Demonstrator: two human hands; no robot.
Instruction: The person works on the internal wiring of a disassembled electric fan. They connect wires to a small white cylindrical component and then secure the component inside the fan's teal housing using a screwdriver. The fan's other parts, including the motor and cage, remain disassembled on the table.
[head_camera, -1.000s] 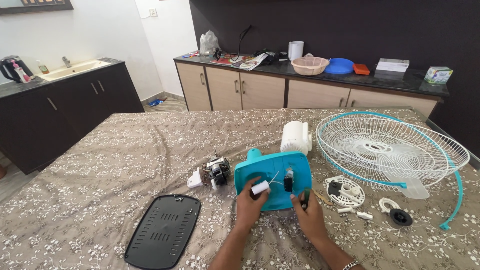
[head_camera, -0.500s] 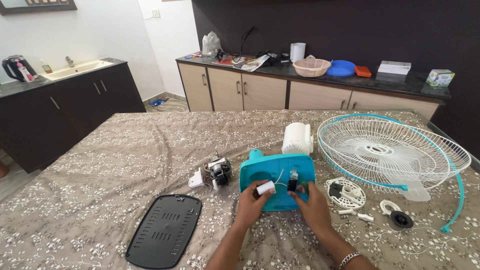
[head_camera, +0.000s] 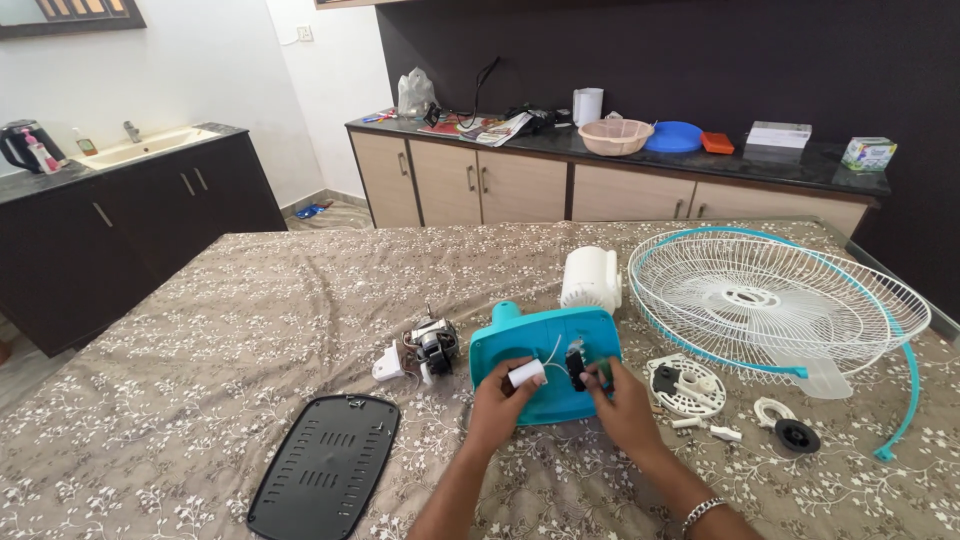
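A teal plastic fan base housing lies on the table in front of me. My left hand grips its near left edge, and a small white cylinder with a thin white wire rests at my fingertips. My right hand pinches a small black part on top of the housing. A fan motor with a white bracket lies just left of the housing. A white motor cover stands behind it.
A black vented base plate lies at the near left. A white and teal fan guard with a clear blade rests at the right, with small white and black parts beside it. Dark cabinets and a cluttered counter stand behind.
My hands have slid slightly forward onto the housing. The right hand now pinches the black part more closely. The view has shifted a little.
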